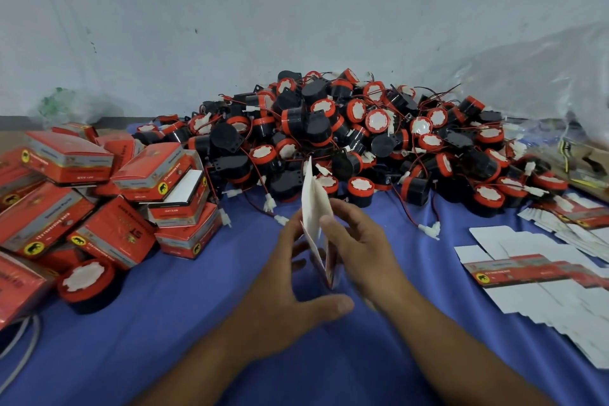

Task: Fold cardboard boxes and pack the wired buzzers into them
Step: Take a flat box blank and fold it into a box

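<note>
Carton blank [312, 204] held edge-on at bench [164, 323] centre, long axis vertical, top flap pointing up and far.
White inside face visible; red print at lower edge, blurred. Left grip [290, 277] curls fingers on its left side, thumb splayed; right grip [357, 250] pinches its right face. Wired buzzers [346, 128] heaped beyond; folded boxes [108, 194] left.

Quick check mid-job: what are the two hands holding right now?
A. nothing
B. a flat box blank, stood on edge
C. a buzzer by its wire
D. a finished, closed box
B: the left hand and the right hand hold a white flat box blank upright between them over the blue cloth, while the buzzer pile lies behind them, not touched by either hand.
</note>
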